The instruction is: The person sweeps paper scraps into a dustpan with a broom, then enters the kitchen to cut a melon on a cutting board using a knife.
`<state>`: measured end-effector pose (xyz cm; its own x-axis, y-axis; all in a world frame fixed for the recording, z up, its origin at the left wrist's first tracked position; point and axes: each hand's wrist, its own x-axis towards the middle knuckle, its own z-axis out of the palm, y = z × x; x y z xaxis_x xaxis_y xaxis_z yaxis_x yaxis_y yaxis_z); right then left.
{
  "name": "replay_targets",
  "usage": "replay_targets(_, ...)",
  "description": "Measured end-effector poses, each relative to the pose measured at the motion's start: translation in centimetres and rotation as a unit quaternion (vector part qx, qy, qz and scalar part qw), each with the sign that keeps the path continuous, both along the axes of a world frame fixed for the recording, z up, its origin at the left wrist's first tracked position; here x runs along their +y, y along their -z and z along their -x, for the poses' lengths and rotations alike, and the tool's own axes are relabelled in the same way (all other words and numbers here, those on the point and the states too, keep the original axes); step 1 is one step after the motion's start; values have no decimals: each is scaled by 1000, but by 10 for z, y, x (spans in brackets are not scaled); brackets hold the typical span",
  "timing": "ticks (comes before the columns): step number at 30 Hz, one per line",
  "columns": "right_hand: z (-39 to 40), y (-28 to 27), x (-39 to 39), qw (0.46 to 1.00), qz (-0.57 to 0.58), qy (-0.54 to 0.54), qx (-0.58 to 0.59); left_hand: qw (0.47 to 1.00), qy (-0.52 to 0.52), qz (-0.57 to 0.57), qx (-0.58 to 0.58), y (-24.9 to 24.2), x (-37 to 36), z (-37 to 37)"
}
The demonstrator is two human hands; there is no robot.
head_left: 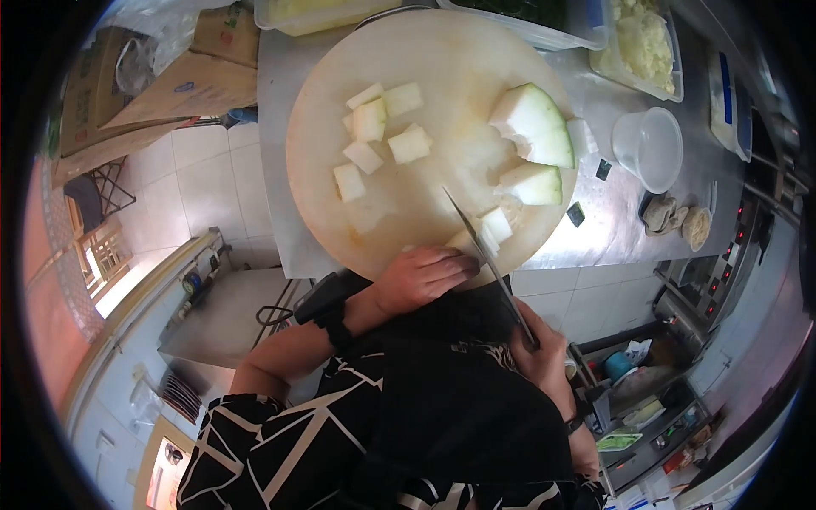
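Observation:
My right hand (541, 347) is closed round the handle of a knife (483, 246), whose blade points up and left over the board. The blade stands against white winter melon pieces (495, 224) at the board's near edge. My left hand (429, 276) has its fingers bent and pressed on a pale melon piece (464, 243) just left of the blade, partly hidden by the fingers. Two larger green-rinded winter melon chunks (535, 126) lie at the right of the round cutting board (459, 68). Several cut melon chunks (369, 121) are spread over its left side.
The board rests on a steel table (280, 212). To its right stand a clear round tub (648, 149), a box of yellowish shreds (639, 47) and small brownish lumps (661, 214). Cardboard boxes (170, 81) are at the left. Plastic containers (327, 13) line the far edge.

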<state>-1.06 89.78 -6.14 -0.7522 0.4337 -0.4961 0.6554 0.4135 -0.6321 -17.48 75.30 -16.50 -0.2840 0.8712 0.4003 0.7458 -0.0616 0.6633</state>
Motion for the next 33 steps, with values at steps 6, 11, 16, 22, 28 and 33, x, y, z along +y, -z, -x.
replay_targets(6, 0, -30, -2, 998, -9, -46, -51, 1000, 2, -9, 14, 7, -6, -3)
replay_targets(11, 10, -11, -5, 998, -16, -49, -48, 1000, -6, -19, -9, 0, -1, 1)
replay_targets(16, 8, 8, -7, 1000, -10, -18, -24, 1000, -17, -11, -21, -4, -2, -1)
replay_targets(22, 3, -21, -8, 999, -3, -39, -30, 1000, -22, -22, -1, 1, -9, -3)
replay_targets(28, 5, -27, -9, 998, 3, -30, -53, 1000, -20, -20, 5, 1, -7, 0)
replay_targets(33, 17, -10, -9, 999, -5, -34, -39, 1000, -18, -12, -4, 5, -9, -3)
